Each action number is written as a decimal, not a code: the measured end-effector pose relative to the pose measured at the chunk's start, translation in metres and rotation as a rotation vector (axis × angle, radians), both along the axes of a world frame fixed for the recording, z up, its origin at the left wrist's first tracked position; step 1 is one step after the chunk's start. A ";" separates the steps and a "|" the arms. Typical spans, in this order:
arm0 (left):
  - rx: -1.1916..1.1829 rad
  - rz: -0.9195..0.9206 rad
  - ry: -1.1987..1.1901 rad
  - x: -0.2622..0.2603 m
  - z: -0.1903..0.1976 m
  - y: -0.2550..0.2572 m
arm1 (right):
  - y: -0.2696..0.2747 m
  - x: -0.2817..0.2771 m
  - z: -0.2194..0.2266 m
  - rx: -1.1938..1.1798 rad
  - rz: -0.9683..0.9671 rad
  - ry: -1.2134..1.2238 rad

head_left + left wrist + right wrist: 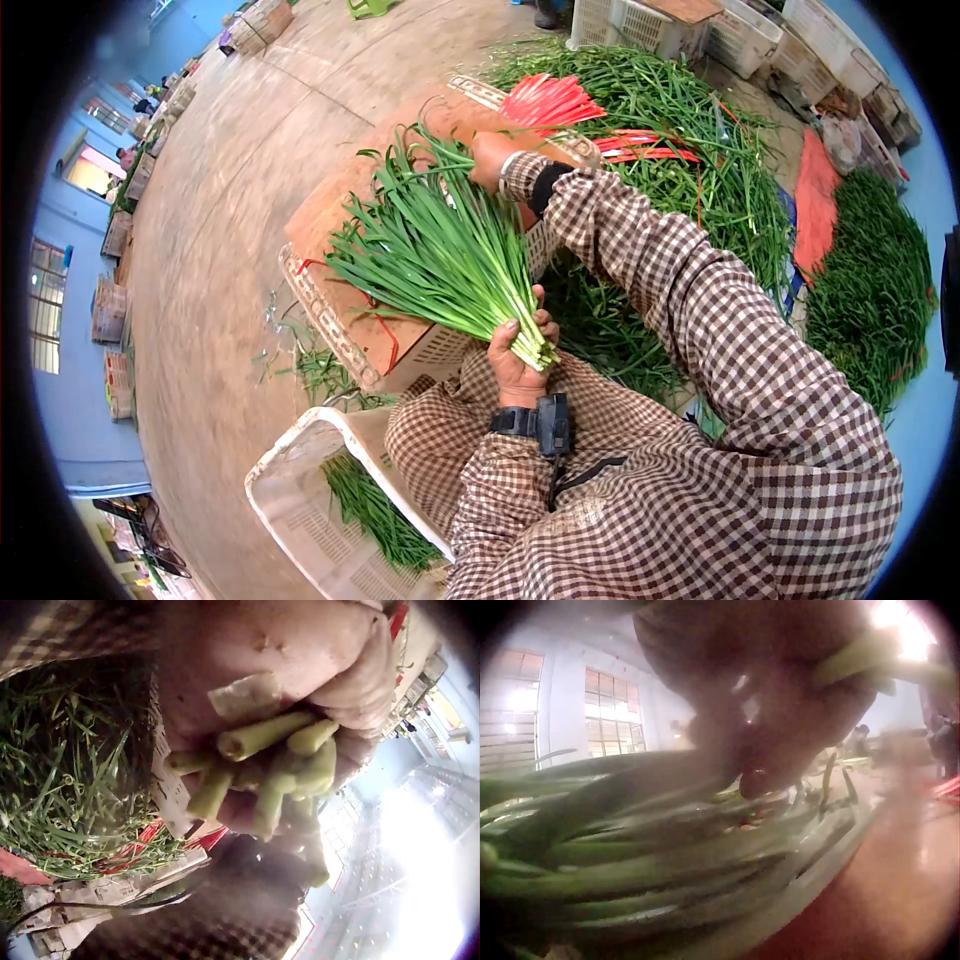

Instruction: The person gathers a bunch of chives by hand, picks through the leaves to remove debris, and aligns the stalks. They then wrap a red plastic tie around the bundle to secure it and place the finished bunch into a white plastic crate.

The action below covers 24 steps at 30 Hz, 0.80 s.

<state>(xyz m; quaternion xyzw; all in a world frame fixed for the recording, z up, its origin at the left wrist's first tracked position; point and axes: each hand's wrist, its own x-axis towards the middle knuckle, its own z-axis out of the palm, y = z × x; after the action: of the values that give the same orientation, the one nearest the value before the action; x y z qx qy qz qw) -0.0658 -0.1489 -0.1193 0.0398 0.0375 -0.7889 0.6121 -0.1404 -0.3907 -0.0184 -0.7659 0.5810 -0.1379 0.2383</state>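
Observation:
A bunch of long green chives point(440, 255) lies fanned over a brown cardboard sheet point(340, 210) on an upturned white crate. My left hand point(520, 352) grips the pale cut stem ends of the bunch point(270, 761) near my lap. My right hand point(492, 160) reaches to the far leaf tips and holds some leaves point(870, 660) between its fingers; the right wrist view is blurred, with green blades point(667, 847) running below the hand. Both arms wear a brown checked sleeve point(700, 330).
A big heap of loose chives point(700, 150) with red bands point(550, 100) lies behind the crate. More greens point(880, 270) lie at right. A white basket point(310, 500) with some chives stands by my left knee. White crates point(650, 25) stand at the back on a concrete floor.

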 end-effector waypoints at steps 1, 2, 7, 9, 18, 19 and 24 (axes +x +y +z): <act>0.009 -0.005 0.003 0.000 -0.001 0.000 | 0.002 -0.002 0.010 -0.019 0.036 0.017; 0.019 -0.010 0.006 0.001 -0.001 0.000 | -0.006 -0.003 0.003 -0.019 0.037 0.017; 0.007 -0.006 0.018 0.000 0.004 0.002 | -0.042 -0.025 0.016 -0.243 -0.044 -0.048; 0.009 -0.003 0.039 0.000 0.006 0.002 | -0.057 -0.046 0.033 -0.255 -0.138 -0.031; 0.012 -0.050 0.142 0.001 0.000 0.001 | -0.097 -0.260 0.054 -0.345 -0.726 -0.179; 0.012 -0.047 0.129 0.001 0.001 0.001 | -0.086 -0.269 0.044 -0.373 -0.648 -0.066; 0.018 -0.030 0.037 0.001 -0.002 0.001 | 0.016 -0.196 0.041 -0.001 -0.519 -0.798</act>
<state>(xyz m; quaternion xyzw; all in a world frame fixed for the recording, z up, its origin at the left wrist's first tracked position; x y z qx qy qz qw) -0.0645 -0.1480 -0.1212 0.0312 0.0555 -0.7983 0.5988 -0.3363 -0.3749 0.0221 -0.4828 0.6163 -0.4763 0.4002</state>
